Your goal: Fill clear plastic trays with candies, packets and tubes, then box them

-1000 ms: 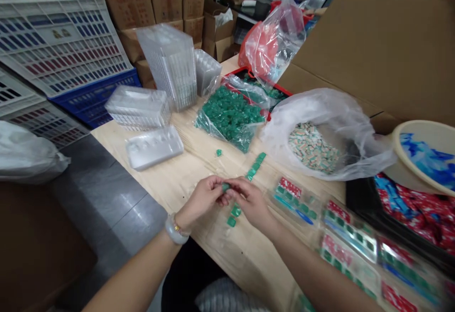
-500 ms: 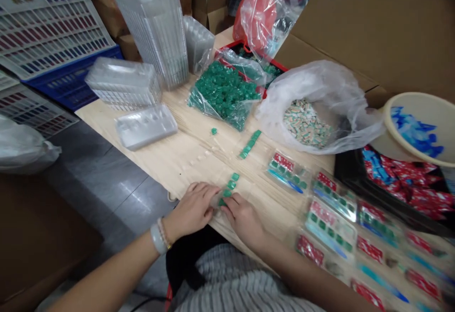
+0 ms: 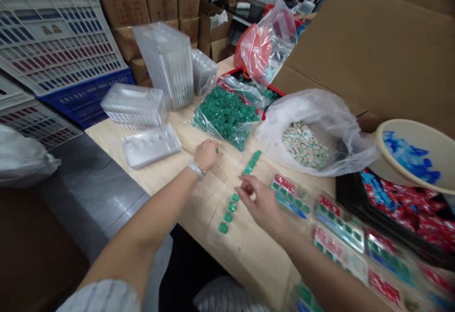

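Evidently a single piece is being picked up: the left hand (image 3: 207,153) is stretched out just in front of the bag of green pieces (image 3: 227,115), and its fingertips are laid on the loose green piece (image 3: 217,150) on the tabletop (image 3: 167,179), though it cannot be told whether that piece is already pinched. The right hand (image 3: 261,203) is held half-open and empty, further from the bag, beside the short row of green pieces (image 3: 228,213). A careful fingertip pinch on so small a piece would seem to be called for next.
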Demonstrator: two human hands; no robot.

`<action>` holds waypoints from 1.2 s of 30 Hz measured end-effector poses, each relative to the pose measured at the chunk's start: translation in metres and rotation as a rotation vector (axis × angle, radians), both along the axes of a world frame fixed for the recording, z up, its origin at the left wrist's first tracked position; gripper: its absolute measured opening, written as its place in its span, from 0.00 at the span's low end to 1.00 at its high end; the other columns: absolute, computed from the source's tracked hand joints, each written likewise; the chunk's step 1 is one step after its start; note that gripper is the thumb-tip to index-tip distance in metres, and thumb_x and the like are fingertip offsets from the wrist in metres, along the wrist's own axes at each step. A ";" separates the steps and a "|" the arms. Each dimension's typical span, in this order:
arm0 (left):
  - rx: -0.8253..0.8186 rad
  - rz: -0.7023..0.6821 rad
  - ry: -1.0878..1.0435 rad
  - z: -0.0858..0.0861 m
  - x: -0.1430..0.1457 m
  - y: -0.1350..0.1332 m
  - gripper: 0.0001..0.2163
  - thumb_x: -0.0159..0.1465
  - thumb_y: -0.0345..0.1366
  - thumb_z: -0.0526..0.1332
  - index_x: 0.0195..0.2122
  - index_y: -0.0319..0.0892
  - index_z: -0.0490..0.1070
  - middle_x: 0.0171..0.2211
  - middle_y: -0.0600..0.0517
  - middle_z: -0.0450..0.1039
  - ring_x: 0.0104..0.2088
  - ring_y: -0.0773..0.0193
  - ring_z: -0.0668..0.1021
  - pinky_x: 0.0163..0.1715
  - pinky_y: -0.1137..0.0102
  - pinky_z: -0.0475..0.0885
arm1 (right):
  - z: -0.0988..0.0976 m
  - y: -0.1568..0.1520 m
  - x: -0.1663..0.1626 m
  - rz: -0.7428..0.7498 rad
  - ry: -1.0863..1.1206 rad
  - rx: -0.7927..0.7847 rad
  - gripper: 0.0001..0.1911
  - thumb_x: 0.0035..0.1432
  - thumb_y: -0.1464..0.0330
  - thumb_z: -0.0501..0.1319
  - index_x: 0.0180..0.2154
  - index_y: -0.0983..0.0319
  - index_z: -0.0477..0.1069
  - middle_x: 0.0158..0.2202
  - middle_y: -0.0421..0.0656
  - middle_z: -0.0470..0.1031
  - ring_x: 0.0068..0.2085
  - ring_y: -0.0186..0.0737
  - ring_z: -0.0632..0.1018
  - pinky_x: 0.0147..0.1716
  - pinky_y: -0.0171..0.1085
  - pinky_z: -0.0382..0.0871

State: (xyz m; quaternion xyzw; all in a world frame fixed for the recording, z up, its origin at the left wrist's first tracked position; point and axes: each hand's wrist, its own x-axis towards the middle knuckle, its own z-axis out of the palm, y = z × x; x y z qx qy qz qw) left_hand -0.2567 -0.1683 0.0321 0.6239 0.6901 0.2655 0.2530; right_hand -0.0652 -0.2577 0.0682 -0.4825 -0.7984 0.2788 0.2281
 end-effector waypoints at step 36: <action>0.030 0.135 -1.062 0.026 0.011 -0.021 0.14 0.52 0.34 0.59 0.40 0.37 0.72 0.26 0.52 0.71 0.22 0.72 0.67 0.25 0.75 0.64 | 0.011 0.111 -0.056 -0.171 0.742 -0.765 0.16 0.35 0.60 0.66 0.22 0.64 0.67 0.18 0.38 0.70 0.20 0.29 0.69 0.22 0.31 0.58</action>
